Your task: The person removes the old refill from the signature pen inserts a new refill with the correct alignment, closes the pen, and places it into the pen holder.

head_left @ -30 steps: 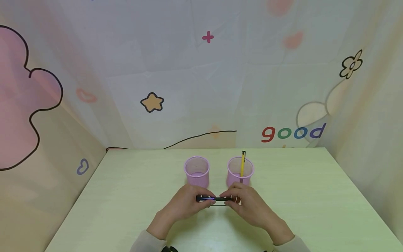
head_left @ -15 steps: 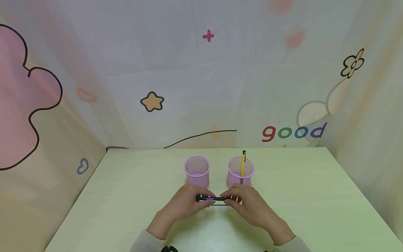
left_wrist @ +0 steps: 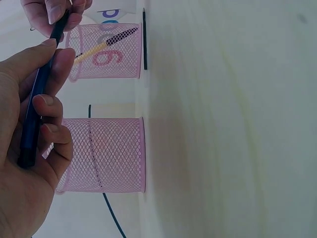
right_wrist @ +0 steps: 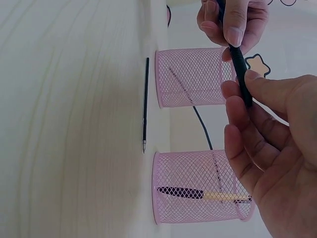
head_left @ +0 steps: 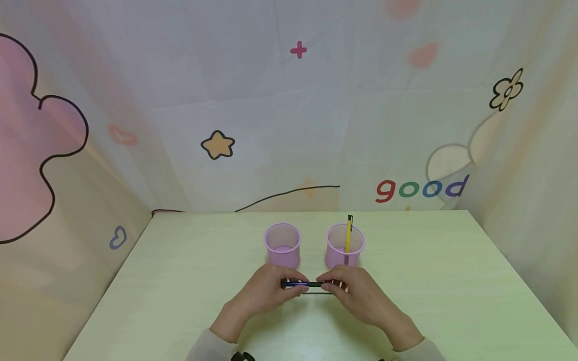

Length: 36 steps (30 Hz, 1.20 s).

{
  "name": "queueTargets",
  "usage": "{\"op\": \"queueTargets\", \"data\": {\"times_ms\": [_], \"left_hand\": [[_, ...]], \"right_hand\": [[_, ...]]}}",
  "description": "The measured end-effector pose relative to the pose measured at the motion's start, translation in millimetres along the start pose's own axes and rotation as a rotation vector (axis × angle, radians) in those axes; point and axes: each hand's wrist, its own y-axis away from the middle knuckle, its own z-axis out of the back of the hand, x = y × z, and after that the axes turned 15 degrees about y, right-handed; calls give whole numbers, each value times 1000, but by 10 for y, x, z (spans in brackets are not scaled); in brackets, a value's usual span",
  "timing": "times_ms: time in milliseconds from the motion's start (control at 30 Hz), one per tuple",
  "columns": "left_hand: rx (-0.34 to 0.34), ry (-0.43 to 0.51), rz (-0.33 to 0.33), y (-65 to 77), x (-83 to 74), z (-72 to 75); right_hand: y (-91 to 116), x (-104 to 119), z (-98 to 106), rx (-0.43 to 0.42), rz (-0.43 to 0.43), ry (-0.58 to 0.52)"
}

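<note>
Both hands hold one dark pen [head_left: 295,284] level above the table, end to end between them. My left hand [head_left: 266,288] has its fingers curled round the blue barrel, as the left wrist view shows. At the other end, the black grip [right_wrist: 239,69] is pinched between thumb and fingertips of my right hand [head_left: 361,293]. Below the pen, a thin black refill [right_wrist: 145,104] with a metal tip lies on the table, touched by neither hand. In the head view the fingers hide parts of both pen and refill.
Two pink mesh pen cups stand just beyond the hands. The left cup [head_left: 284,259] shows nothing inside; the right cup [head_left: 335,257] holds a yellow and black pen [head_left: 348,235]. A printed curtain [head_left: 271,100] hangs behind the pale table [head_left: 180,260].
My right hand's fingers have shifted slightly on the black end of the pen. The left hand, the cups and the refill stay where they were.
</note>
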Motion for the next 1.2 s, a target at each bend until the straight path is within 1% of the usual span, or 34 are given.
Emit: {"op": "queueTargets", "data": {"times_ms": [167, 367, 667, 900, 1200], "left_hand": [[0, 0, -3, 0, 6, -2], [5, 0, -8, 0, 1, -1], [11, 3, -15, 4, -15, 4], [10, 1, -26, 9, -14, 0], [6, 4, -22, 11, -6, -7]], "right_hand": [[3, -6, 3, 1, 22, -9], [-1, -6, 3, 7, 34, 17], [1, 19, 34, 36, -26, 8], [12, 9, 27, 30, -28, 14], [30, 3, 10, 34, -27, 4]]}}
